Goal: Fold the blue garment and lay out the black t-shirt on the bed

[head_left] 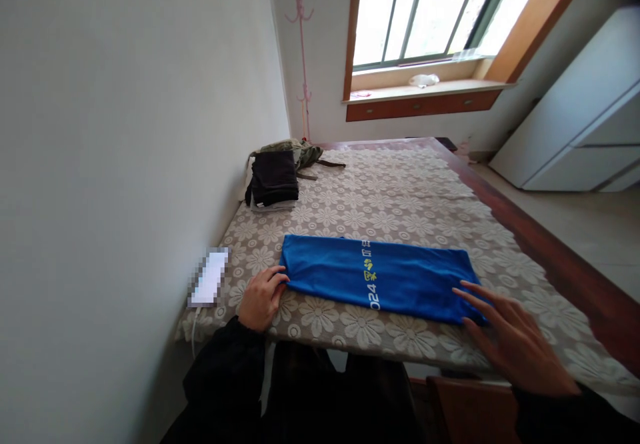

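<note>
A blue T-shirt point(327, 271), folded into a long strip with white and yellow print across its middle, lies flat on the table near its front edge. At the strip's left end, my left hand point(263, 297) has its fingers curled and pressed together on the lower corner of the cloth. My right hand point(510, 337) is over the opposite end, fingers spread and reaching onto the fabric, with the thumb by the lower right corner.
A patterned floral tablecloth point(365, 327) covers the table. Dark folded clothes point(274, 177) and a greenish bag point(307, 154) sit at the back left, by the wall. A blurred-out phone point(209, 277) with a cable lies at the left edge. A chair point(473, 411) stands below the front edge.
</note>
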### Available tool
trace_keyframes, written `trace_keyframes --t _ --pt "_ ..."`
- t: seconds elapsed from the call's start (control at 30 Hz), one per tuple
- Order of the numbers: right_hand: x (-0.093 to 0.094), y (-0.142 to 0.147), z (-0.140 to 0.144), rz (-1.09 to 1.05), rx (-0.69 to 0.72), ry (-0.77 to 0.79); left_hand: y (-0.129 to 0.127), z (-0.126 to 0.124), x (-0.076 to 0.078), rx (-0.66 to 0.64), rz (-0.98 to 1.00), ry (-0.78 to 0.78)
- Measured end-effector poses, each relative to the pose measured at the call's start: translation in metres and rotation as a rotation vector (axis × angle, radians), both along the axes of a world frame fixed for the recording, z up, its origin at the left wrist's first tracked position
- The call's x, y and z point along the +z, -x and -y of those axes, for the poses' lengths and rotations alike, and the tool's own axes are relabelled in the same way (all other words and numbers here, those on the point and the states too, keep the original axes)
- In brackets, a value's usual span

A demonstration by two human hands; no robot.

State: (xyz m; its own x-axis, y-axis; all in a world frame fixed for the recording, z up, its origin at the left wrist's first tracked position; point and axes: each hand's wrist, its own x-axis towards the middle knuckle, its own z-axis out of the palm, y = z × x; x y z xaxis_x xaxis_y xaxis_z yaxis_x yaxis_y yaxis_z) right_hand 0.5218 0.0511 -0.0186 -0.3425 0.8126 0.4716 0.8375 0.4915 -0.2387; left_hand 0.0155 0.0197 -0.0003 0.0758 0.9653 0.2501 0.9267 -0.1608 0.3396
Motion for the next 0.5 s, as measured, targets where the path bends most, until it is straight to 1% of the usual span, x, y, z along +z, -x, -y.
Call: trace_keyframes --t 0.07,0.13,0.2,0.27,0.3,0.37,0.4,0.43,0.5 --pt "0.017 0.049 0.003 -0.117 0.079 0.051 -0.003 -0.001 -0.001 0.023 0.015 -0.034" --pt "0.033 0.108 0.004 -0.162 0.214 0.141 -0.007 0.000 -0.001 0.069 0.031 -0.088" --pt "0.045 0.170 0.000 -0.136 0.339 0.227 -0.013 0.001 0.001 0.139 0.046 -0.131" --pt "0.052 0.226 -0.006 -0.044 0.383 0.290 -0.019 0.002 0.004 0.200 0.074 -0.124" --pt "0.053 0.251 -0.010 0.014 0.380 0.319 -0.022 0.003 0.006 0.225 0.093 -0.105" --pt "0.051 0.291 -0.018 0.123 0.331 0.365 -0.029 0.004 0.008 0.267 0.131 -0.056" --pt "0.049 0.305 -0.022 0.161 0.306 0.380 -0.032 0.004 0.009 0.286 0.148 -0.036" --pt "0.047 0.316 -0.026 0.184 0.284 0.390 -0.035 0.005 0.009 0.300 0.166 -0.021" --pt "0.043 0.329 -0.032 0.193 0.257 0.403 -0.040 0.006 0.008 0.294 0.210 -0.001"
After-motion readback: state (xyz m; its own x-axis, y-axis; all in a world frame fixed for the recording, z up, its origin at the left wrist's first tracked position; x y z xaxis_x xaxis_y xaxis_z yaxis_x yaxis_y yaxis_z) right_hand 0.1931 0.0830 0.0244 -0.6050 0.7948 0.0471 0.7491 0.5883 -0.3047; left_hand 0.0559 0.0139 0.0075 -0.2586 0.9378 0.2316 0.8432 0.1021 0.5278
